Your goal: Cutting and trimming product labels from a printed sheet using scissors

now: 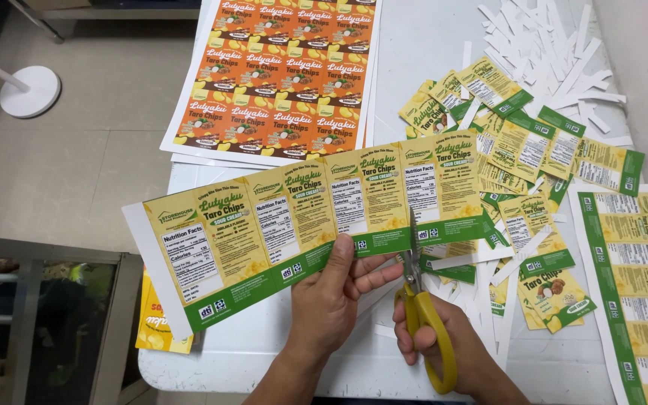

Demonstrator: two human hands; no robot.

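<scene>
Left hand (331, 300) pinches the label strip (301, 217); right hand (433, 334) fingers clamped in yellow scissors (420, 300). Unsupported strip may sag, cut wanders into print.

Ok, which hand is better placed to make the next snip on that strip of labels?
Probably the right hand: it grips the yellow-handled scissors, blades already at the strip of labels. The left hand pinches the strip's lower edge.

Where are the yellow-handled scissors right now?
In the head view, lower centre-right: the scissors are in the right hand, blades up at the label strip's bottom edge.
</scene>
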